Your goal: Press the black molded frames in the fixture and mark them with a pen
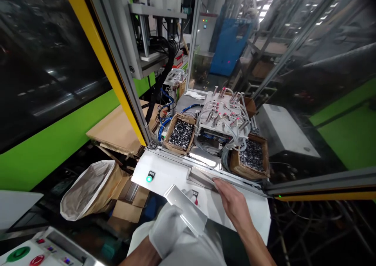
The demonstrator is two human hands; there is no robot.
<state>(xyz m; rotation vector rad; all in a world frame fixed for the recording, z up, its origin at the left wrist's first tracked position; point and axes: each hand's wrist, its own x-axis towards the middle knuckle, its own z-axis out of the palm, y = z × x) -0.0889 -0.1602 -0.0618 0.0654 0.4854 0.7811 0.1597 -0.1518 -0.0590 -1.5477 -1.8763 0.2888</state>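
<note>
My left hand [167, 227], in a white glove, is closed around a shiny, pale rectangular piece [188, 210] that looks like a flat box or panel. It holds the piece tilted in front of my body, over the near edge of the white table. My bare right hand [233, 201] has its fingers together at the right end of a grey-brown, flat rectangular piece [202, 178]. That piece lies along the far side of the white table [173, 166]. My right thumb is mostly hidden. Behind the left hand's piece a red button [196, 200] partly shows.
Beyond the table stands a metal fixture [223, 111] with pins and hoses, between two cardboard boxes of small metal parts [180, 134] [252, 153]. A lit green button [149, 177] sits on the left. A lined sack [88, 189] and an open carton [129, 207] stand lower left. A yellow-edged frame [102, 62] rises nearby.
</note>
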